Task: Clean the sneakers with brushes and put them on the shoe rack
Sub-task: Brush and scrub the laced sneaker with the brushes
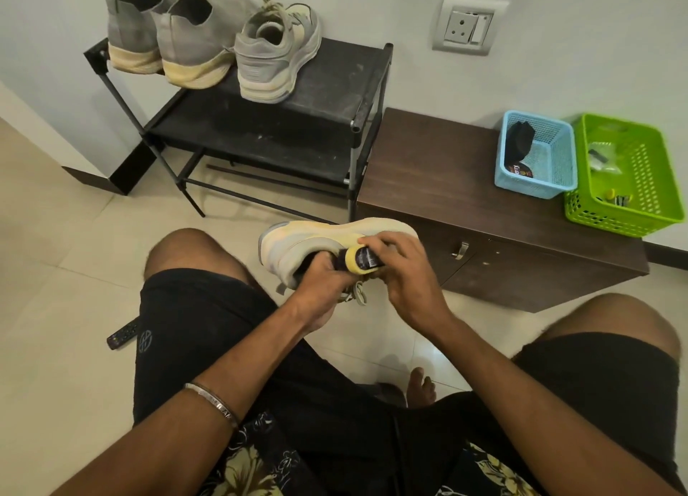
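Two hands are working at frame centre: left hand (pixel 323 276) gripping the sneaker (pixel 327 242) steady, right hand (pixel 400 268) holding a brush (pixel 363 260) against it.

Baskets on a low cabinet, remote on the floor

A blue basket (pixel 536 156) and green basket (pixel 629 177) sit touching on the brown cabinet (pixel 439 182); a wall socket (pixel 467 24) above; a remote (pixel 123 334) on tiles.
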